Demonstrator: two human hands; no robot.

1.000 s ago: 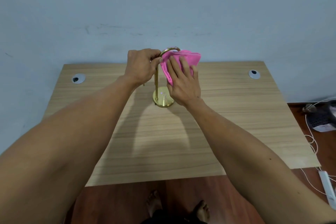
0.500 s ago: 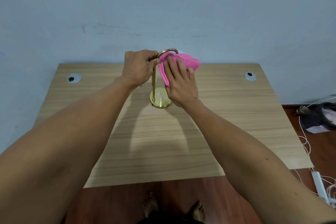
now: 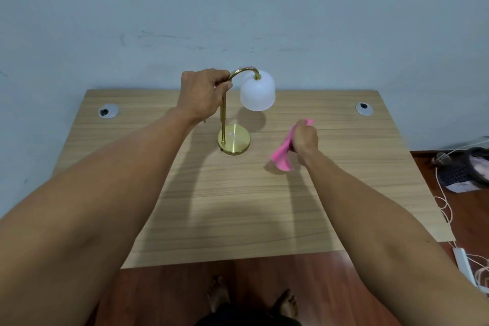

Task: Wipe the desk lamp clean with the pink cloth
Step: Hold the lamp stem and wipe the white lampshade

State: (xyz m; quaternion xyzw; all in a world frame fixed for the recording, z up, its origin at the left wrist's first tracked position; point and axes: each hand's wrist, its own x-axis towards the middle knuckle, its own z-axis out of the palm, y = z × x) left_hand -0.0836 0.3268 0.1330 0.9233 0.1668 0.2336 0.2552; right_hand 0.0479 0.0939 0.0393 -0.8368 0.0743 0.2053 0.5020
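The desk lamp [image 3: 258, 92] stands upright near the back middle of the wooden desk [image 3: 238, 206]. It has a round brass base, a thin brass stem that curves over, and a white frosted shade hanging down. My left hand [image 3: 203, 95] is shut on the upper stem just below the curve. My right hand [image 3: 305, 139] is to the right of the base and apart from the lamp, shut on the pink cloth [image 3: 283, 153]. The cloth hangs crumpled from my fist, its lower end at the desk surface.
Two grey cable grommets sit in the desk's back corners, the left grommet [image 3: 108, 110] and the right grommet [image 3: 364, 109]. A pale wall rises right behind the desk. On the floor at right lie a dark bag [image 3: 463, 169], white cables and a power strip [image 3: 465, 264].
My right hand has pulled the pink cloth off the lamp shade and moved down and to the right. The white shade is now uncovered. My left hand stays on the stem.
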